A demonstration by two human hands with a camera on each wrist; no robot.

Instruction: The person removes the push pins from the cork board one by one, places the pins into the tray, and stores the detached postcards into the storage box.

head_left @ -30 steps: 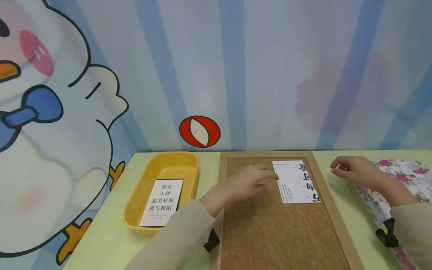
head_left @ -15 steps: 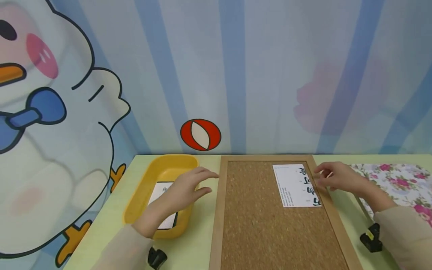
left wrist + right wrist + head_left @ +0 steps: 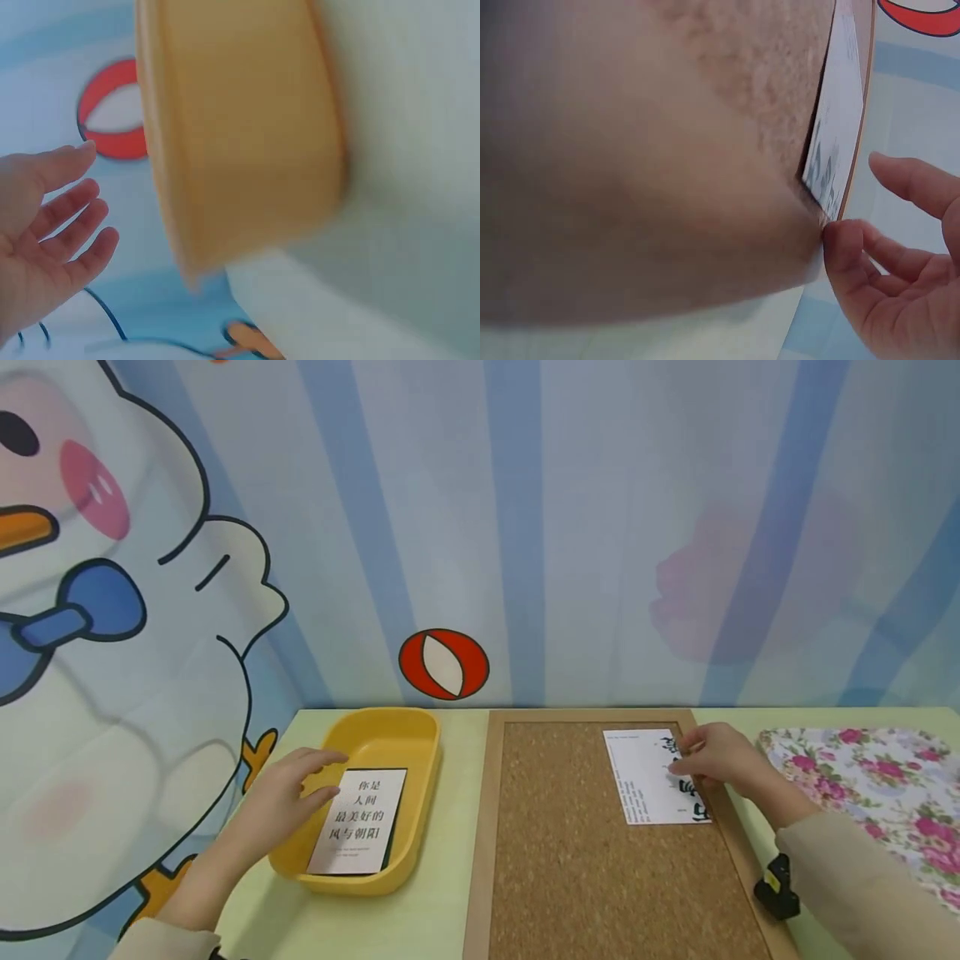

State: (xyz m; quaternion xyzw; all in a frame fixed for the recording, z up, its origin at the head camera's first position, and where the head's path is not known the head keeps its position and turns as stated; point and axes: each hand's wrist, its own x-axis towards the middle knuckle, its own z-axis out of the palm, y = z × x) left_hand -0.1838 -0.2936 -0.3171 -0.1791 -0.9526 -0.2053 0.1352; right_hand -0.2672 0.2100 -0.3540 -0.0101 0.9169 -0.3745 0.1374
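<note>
My left hand (image 3: 281, 797) hovers at the left side of a yellow tray (image 3: 422, 793), thumb and fingers spread apart with nothing between them. A white card with black Chinese characters (image 3: 363, 818) lies in that tray, over something dark-edged. On a cork board (image 3: 592, 877) with a wooden frame, another white card (image 3: 645, 777) lies near the top right corner, its writing turned sideways. My right hand (image 3: 723, 760) is over this card's right edge. The right wrist view shows that hand's thumb (image 3: 915, 180) standing apart from its bent fingers; whether a fingertip touches the card is unclear.
Right of the board lies a flat floral-patterned thing (image 3: 877, 793), partly behind my right forearm. A pale green table (image 3: 442, 893) carries everything. Behind it rises a blue striped wall (image 3: 585, 568) with a cartoon bird (image 3: 97, 727) and a red ball print.
My left hand has moved left from the board, across the tray, to its left side. My right hand has come left from the floral thing onto the board card's edge.
</note>
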